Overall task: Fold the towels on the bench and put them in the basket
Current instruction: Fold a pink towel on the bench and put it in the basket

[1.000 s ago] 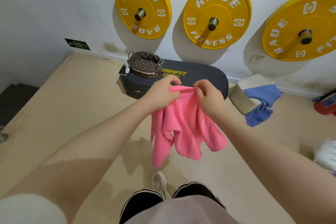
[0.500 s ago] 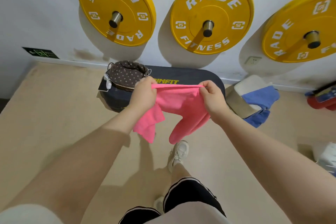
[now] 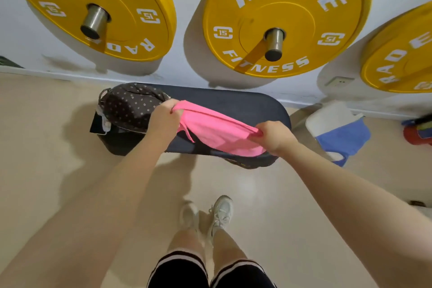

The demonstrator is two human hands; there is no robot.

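Three yellow plates [image 3: 278, 16] hang on steel pegs on the wall behind the surface [image 3: 245, 105], smooth discs with white lettering; the left and right ones are cut off by the frame edge. The surface is a dark, padded, rounded oblong standing on a pale glossy floor [image 3: 46, 147]; its near edge and underside are partly hidden behind the arms and cloth. To the right of the surface a blue towel [image 3: 343, 140] drapes over a white block, its lower folds hard to make out. At the left end of the surface sits the basket [image 3: 131, 105], lined in dark fabric with small pale dots; its weave is mostly covered by the liner, and its right rim is hidden by the left hand [image 3: 163, 119]. Over the middle of the surface the pink towel [image 3: 215, 131] hangs stretched, soft and matte, sagging to touch the pad. The left hand's grip is clenched on the towel's left corner, just beside the basket. The right hand [image 3: 275, 138] pinches the right corner near the surface's front edge; fingertips are buried in cloth.
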